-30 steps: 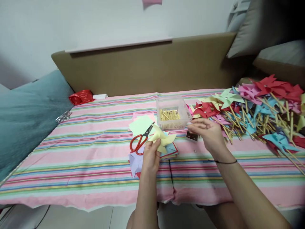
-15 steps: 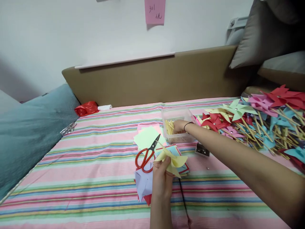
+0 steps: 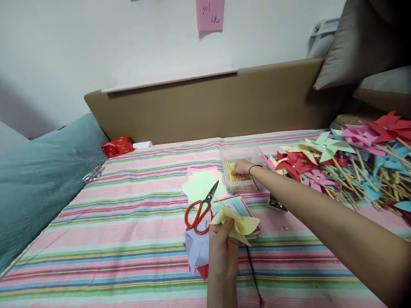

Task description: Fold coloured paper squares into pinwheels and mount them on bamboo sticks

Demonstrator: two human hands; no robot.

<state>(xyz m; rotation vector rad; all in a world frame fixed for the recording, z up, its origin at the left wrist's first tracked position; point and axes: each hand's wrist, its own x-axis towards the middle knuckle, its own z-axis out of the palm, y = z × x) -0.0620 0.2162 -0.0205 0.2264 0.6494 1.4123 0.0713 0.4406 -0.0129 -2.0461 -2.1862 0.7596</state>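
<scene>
My left hand (image 3: 223, 246) pinches a folded yellow paper pinwheel (image 3: 248, 225) between thumb and fingers. A thin pale shaft or pin sticks out from it toward the upper left. My right hand (image 3: 242, 168) reaches into a clear plastic box (image 3: 239, 150) of short wooden sticks (image 3: 230, 169). Its fingers are bent down among the sticks, and their tips are hidden. Red-handled scissors (image 3: 194, 219) lie left of the pinwheel, across pale green paper sheets (image 3: 202, 185) and folded purple paper (image 3: 196, 248). More coloured paper (image 3: 235, 204) is stacked under the yellow pinwheel.
Finished pinwheels on sticks (image 3: 295, 164) are heaped on the right. A small dark container (image 3: 276, 203) sits under my right forearm. A red plastic bag (image 3: 118, 146) lies at the back left of the striped cloth (image 3: 128, 244); a brown board (image 3: 199, 111) stands behind.
The view has shifted slightly, so most things sit a little further right. My right hand stays inside the stick box, its fingers lower among the sticks. My left hand still holds the yellow pinwheel.
</scene>
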